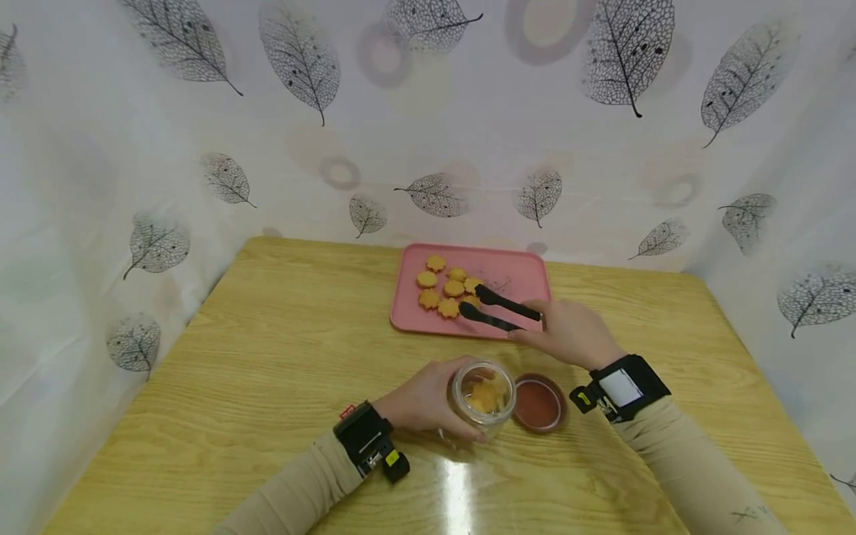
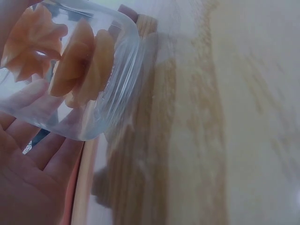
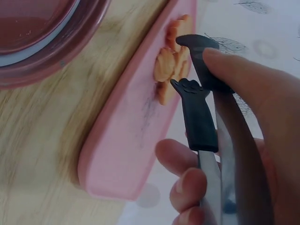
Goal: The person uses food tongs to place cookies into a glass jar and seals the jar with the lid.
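My left hand (image 1: 423, 400) grips a clear glass jar (image 1: 487, 425) from its left side, fingers and thumb curled round the wall. Inside the jar lie several flower-shaped orange cookies (image 2: 75, 61). My right hand (image 1: 576, 332) holds black-tipped tongs (image 1: 498, 303) with metal arms, their tips parted. Those tips hover over or beside cookies (image 1: 453, 288) on the pink tray (image 1: 414, 324); whether they touch one, I cannot tell. In the right wrist view nothing shows between the tips of the tongs.
Just right of the jar, a brown-red round lid (image 1: 539, 403) lies on the wooden table (image 1: 301, 312). A pale curtain (image 1: 428, 134) printed with leaves hangs behind the table and along both sides.
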`<action>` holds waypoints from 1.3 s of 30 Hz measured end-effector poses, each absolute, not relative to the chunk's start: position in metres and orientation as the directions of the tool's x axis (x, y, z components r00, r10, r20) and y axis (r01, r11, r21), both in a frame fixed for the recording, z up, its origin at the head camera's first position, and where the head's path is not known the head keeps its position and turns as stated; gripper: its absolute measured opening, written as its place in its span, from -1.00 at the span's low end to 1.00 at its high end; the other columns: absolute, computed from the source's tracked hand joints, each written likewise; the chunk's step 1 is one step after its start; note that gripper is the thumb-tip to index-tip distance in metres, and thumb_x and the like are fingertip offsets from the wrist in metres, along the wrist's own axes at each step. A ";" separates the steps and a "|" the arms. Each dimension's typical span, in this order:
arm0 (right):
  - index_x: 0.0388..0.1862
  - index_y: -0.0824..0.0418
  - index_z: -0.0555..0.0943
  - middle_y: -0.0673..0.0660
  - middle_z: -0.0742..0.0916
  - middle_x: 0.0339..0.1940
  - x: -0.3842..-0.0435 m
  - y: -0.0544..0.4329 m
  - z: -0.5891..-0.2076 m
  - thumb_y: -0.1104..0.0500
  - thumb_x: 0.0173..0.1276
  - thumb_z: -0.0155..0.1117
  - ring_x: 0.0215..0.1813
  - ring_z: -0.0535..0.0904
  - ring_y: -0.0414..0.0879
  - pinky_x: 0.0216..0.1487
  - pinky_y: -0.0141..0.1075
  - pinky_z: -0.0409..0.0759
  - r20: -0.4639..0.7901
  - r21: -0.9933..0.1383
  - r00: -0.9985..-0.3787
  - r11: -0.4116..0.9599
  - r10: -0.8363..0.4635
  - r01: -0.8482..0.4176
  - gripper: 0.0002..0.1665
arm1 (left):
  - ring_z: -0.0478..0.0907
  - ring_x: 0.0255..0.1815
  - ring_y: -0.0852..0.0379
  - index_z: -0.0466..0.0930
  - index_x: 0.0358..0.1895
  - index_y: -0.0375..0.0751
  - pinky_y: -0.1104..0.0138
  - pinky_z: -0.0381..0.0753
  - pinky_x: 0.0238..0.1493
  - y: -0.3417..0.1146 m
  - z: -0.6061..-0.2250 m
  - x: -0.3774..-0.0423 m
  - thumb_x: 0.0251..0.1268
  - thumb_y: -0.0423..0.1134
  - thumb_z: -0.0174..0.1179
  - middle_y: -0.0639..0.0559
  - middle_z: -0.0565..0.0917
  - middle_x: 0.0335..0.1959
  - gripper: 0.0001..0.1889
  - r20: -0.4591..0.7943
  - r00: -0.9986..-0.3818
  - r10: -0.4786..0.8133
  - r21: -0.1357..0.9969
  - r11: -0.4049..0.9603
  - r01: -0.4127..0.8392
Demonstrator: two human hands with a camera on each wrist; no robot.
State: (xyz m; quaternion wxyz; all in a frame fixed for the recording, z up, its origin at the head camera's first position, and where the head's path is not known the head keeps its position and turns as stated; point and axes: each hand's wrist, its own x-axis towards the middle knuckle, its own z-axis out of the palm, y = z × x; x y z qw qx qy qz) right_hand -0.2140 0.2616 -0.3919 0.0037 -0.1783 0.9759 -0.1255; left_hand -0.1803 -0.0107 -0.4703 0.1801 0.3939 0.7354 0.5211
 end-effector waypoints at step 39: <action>0.27 0.27 0.63 -0.04 0.52 -0.69 -0.212 0.262 -0.405 -0.15 0.42 0.37 -0.58 0.44 -0.12 -0.56 -0.23 0.40 0.002 -0.233 -0.951 0.924 -0.310 -0.302 -0.36 | 0.50 0.23 0.29 0.45 0.36 0.00 0.26 0.47 0.30 -0.010 -0.473 -0.181 -0.15 -0.05 0.70 0.24 0.61 0.20 -0.10 0.171 -0.622 0.764 0.900 0.136 0.415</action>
